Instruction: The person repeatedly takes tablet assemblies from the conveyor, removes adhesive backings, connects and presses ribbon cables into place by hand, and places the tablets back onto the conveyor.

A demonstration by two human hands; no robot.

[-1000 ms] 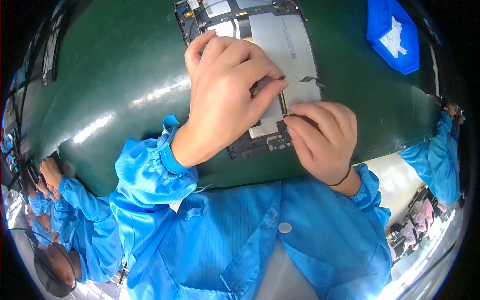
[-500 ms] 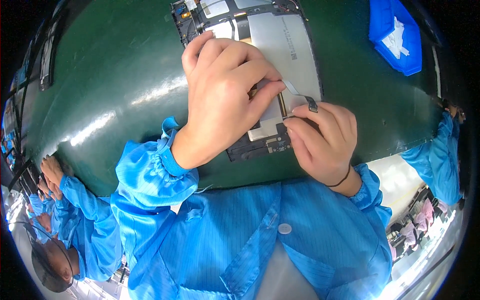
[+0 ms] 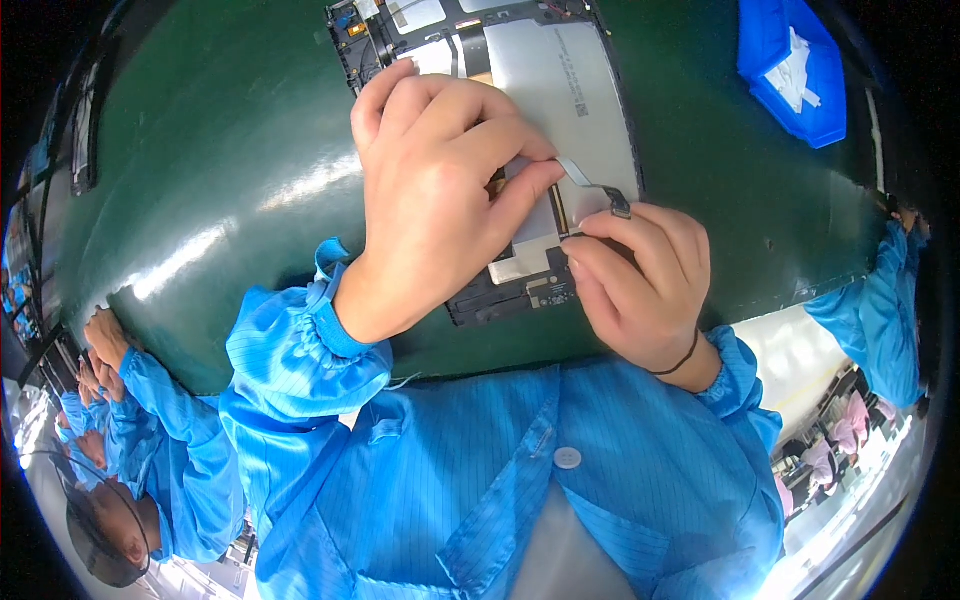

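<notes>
Device uncovered, upper centre of frame. Our left hand pinches the cable, its dark end apparently unconnected; our right hand: grip nearly closed, contents we cannot tell.

Blue bin with white pieces on a green tabletop.

Tabletop: smooth, glossy. Bin, upper right: plastic. Jacket, lower centre: shiny cloth. Panel, top centre: smooth, dull metallic-looking.
</notes>
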